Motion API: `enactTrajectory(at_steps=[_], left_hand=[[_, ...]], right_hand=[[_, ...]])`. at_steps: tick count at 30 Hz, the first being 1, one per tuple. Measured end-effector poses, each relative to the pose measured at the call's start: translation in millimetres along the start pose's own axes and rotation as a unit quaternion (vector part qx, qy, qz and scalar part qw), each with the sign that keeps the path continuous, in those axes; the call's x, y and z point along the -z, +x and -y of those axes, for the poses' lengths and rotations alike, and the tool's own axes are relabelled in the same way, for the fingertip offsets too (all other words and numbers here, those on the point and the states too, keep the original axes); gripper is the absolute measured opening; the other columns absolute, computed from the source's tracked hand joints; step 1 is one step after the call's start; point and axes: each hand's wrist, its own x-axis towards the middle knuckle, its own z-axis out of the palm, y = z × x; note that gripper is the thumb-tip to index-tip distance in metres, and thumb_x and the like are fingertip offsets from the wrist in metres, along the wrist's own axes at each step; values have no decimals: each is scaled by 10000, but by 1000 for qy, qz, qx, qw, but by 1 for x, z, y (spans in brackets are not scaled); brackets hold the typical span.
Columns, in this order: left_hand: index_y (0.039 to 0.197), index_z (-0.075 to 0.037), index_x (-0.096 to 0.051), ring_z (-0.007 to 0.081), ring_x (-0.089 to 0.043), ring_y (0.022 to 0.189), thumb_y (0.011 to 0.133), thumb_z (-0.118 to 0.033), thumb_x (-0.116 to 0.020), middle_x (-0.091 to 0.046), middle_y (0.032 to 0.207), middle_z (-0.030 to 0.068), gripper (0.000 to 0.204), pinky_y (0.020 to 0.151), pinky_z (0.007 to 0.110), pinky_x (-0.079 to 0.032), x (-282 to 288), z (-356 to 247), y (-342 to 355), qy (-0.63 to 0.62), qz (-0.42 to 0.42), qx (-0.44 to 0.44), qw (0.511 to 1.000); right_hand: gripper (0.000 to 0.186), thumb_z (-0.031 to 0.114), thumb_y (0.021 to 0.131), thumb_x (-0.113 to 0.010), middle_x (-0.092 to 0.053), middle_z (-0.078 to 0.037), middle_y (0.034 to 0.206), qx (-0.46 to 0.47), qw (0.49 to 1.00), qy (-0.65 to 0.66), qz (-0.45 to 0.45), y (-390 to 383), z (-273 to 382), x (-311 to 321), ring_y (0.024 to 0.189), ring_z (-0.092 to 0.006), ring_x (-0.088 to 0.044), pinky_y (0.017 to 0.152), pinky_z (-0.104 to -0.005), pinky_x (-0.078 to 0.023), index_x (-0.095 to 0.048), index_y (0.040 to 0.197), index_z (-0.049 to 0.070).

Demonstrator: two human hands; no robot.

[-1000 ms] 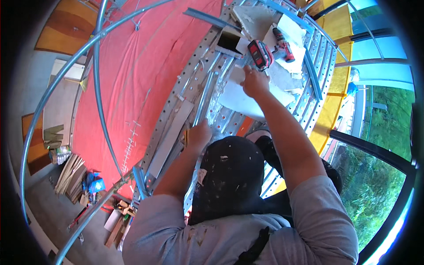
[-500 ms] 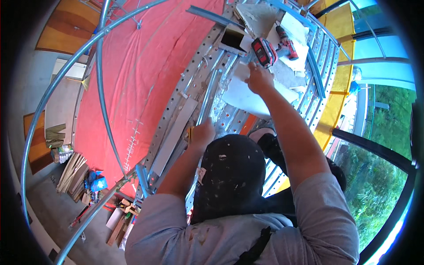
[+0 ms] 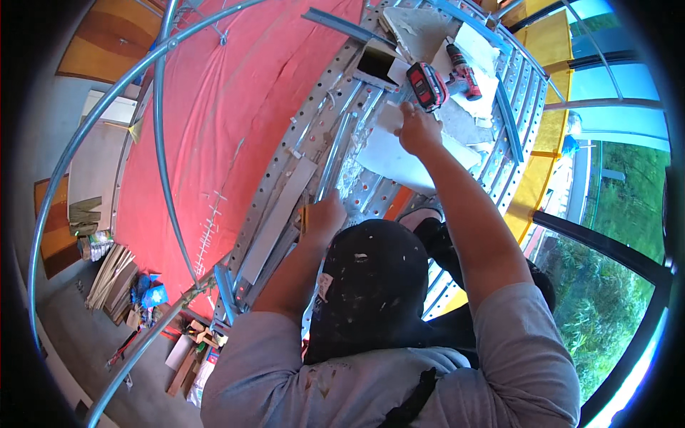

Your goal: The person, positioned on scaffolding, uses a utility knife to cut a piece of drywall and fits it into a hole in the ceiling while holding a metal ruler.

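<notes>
Head view, one entry. Right hand [image 3: 417, 130]: fingers pressed down on the upper edge of a white board piece [image 3: 389, 153] lying on the perforated metal scaffold deck [image 3: 285, 167]; a pinch or a flat press, cannot tell. Left hand [image 3: 322, 221]: closed around a small yellowish tool [image 3: 304, 217], probably a knife, beside a metal stud [image 3: 334, 162]. Red-and-black cordless drill [image 3: 428, 85] just beyond the right hand. Handling note: the board wants firm, even pressure, fingers well apart from the tool's line, weight kept centred on the deck.
</notes>
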Motion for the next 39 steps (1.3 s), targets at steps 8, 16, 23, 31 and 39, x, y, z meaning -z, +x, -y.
enactTrajectory(at_steps=[8,16,23,31,39], left_hand=[[1043,-53,-612,413,-705,766,909,-169,-518,-706,816,208,201,667,553,-540,9,-11,20,12,-68,-64,996],[1098,-33,-538,461,-692,813,922,-260,-541,-699,848,242,288,699,581,-529,36,15,-78,-20,80,1,997],[998,-28,-599,464,-684,786,928,-330,-572,-684,873,267,311,704,587,-537,37,81,-145,29,29,-25,999],[1151,26,-674,452,-643,1045,1008,-452,-518,-680,1070,297,522,901,483,-508,242,-101,-14,-299,-140,-218,918],[1153,-9,-699,420,-683,1019,976,-490,-575,-705,1049,272,527,875,459,-529,313,-274,-42,-204,-86,-319,922]], right_hand=[[512,273,862,-748,-661,-117,1202,13,1000,-1,-25,-1,1,0,1143,-338,-644,938,-605,-454,-516,1304,159],[507,268,866,-740,-640,-100,1265,-17,1000,2,-26,-23,-8,4,1192,-314,-621,940,-634,-442,-512,1304,154],[720,289,817,-792,-642,-284,1214,7,986,132,-100,-66,-42,90,1135,-445,-628,972,-493,-495,-456,1382,-4],[800,461,887,-727,-641,-331,1193,-11,954,214,-208,-173,-74,213,1115,-438,-645,965,-460,-501,-446,1403,-81],[864,588,902,-656,-631,-319,1220,-106,885,314,-326,-231,-149,228,1159,-407,-626,973,-439,-493,-473,1380,-107]])
